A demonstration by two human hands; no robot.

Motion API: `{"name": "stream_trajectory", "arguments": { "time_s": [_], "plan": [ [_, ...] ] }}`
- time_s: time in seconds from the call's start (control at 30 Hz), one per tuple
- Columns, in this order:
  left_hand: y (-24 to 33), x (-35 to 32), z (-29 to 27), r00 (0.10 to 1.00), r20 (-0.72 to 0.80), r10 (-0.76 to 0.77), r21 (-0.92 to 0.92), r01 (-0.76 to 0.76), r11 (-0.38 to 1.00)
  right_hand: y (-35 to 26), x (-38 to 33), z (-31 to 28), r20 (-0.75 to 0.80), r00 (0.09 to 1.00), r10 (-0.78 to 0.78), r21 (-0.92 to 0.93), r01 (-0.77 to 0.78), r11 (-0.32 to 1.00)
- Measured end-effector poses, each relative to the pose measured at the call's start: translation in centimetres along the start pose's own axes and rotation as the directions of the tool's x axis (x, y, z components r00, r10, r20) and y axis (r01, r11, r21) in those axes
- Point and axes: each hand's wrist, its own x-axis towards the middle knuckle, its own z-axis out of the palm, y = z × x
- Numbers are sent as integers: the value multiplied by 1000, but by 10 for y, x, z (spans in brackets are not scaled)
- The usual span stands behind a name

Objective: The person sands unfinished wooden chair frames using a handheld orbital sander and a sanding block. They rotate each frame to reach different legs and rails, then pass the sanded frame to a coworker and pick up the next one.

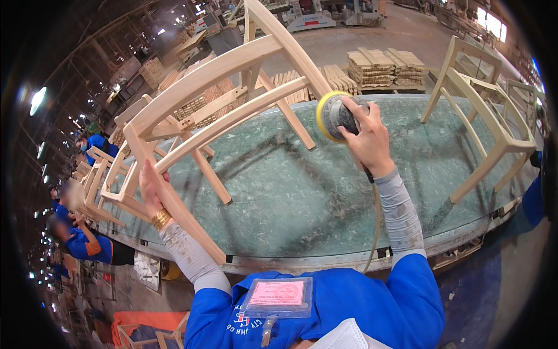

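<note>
While the left hand (153,187) grasps a post (187,215) of the chair (203,83) on the table (279,218), the right hand (373,138) clasps the sander (336,118); the chair looks stiff and fairly light, probably best held by that post

Bright blue shirt (360,296), short sleeves, white lettering and red-and-white logo (243,319) on the chest. Grey under-sleeves (401,212) run toward the wrists, wrinkled; from where I'm standing they look smudged. Gold-coloured bracelet (161,218) by the left hand (152,189), bare; right hand (370,139), bare too. Clear badge holder (279,313), pink card (278,292), strap clip (268,331). White mask (349,337), stitched-looking edge.
</note>
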Motion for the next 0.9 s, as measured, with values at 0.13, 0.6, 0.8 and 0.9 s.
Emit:
{"name": "stream_trajectory", "arguments": {
  "time_s": [0.13, 0.6, 0.8, 0.9],
  "plan": [
    [3, -13, -4, 999, 16, 35, 51, -36, 998, 10, -15, 4, 15, 1000, -14, 12, 14, 1000],
    [-3, -18, -8, 994, 74, 78, 48, -81, 996, 6, 36, 9, -1, 996, -91, 63, 91, 994],
    [1, -18, -13, 995, 64, 75, 65, -79, 995, 14, 23, 8, 28, 995, -92, 18, 91, 996],
    [-3, -15, -14, 995, 79, 68, 83, -74, 994, 4, 30, 10, -6, 995, -97, -2, 97, 995]
  ]
}}
